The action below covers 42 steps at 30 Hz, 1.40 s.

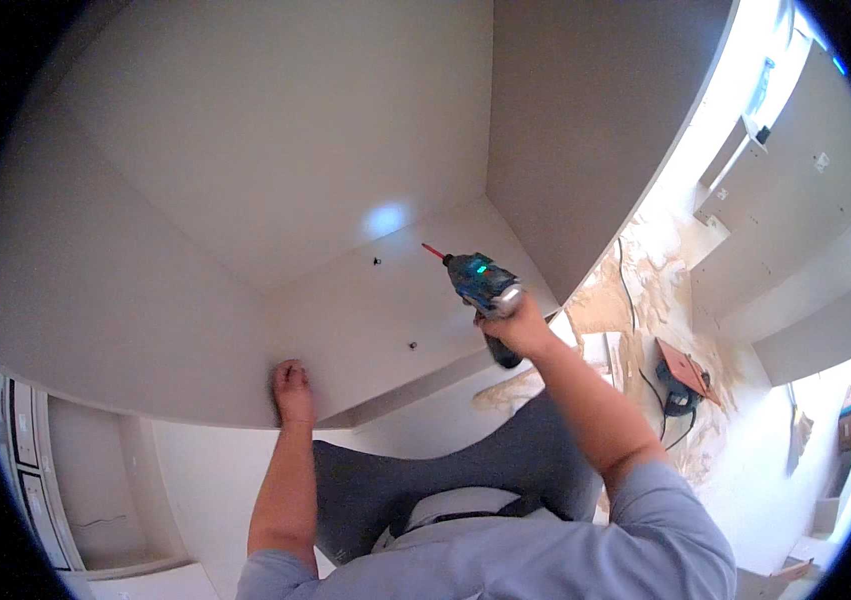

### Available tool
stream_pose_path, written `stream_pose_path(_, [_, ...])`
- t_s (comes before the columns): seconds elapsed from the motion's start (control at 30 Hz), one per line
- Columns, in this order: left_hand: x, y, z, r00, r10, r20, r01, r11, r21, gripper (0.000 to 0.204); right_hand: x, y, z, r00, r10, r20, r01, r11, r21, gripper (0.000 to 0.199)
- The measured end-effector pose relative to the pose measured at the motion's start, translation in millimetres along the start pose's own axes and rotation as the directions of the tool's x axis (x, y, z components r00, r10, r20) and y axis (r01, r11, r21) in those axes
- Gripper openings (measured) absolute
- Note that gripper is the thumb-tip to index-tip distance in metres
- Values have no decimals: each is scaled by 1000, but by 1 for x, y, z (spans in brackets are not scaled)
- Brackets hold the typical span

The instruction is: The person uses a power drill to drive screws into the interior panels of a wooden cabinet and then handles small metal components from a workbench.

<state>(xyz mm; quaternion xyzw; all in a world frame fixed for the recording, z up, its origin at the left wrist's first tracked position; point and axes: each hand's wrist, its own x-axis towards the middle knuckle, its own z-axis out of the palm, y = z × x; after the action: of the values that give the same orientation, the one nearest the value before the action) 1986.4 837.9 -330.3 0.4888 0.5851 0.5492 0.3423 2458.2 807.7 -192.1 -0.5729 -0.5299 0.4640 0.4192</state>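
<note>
The person wears a light blue shirt, with dark trouser knees showing below the arms. The left hand (292, 392) lies flat on the front edge of a white cabinet panel (345, 310), fingers pressed down on it. Its grip is open and holds nothing; it just leans on the board.

The right hand (515, 325) is wrapped tight around the handle of a blue cordless drill (480, 285). A small green light glows on the drill's back. Its red bit (432, 250) points up and to the left, toward the panel, but the tip hangs in the air and does not touch the board.

On the panel there are two small dark spots. One screw (412, 346) sits near the front, close to the drill hand. The other screw (377, 261) sits farther back, just past the bit's tip. I cannot tell if they are driven all the way in. So it looks like two fixings are placed, and the one at the back may be where the drill is aimed.

Farther off, to the right, the floor (645, 290) is covered with sawdust, and a corded power saw (680, 385) lies there.
</note>
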Motion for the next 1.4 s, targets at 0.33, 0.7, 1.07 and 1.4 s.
stream_pose_path(0.33, [-4, 22, -7, 936, -336, -104, 280, 891, -356, 9, -82, 79, -3, 956, 37, 290, -241, 663, 709, 48])
stream_pose_path(0.7, [2, 33, 10, 873, -351, -338, 244, 915, -320, 27, -91, 94, -30, 903, 13, 430, -316, 696, 644, 57])
stream_pose_path(1.07, [4, 13, -6, 910, 264, -320, -73, 861, 503, 23, -65, 124, -19, 856, 5, 517, -386, 671, 633, 54])
stream_pose_path(1.4, [14, -3, 5, 886, -382, -263, 271, 887, -374, 12, -98, 68, -43, 921, 30, 388, -204, 886, 416, 48])
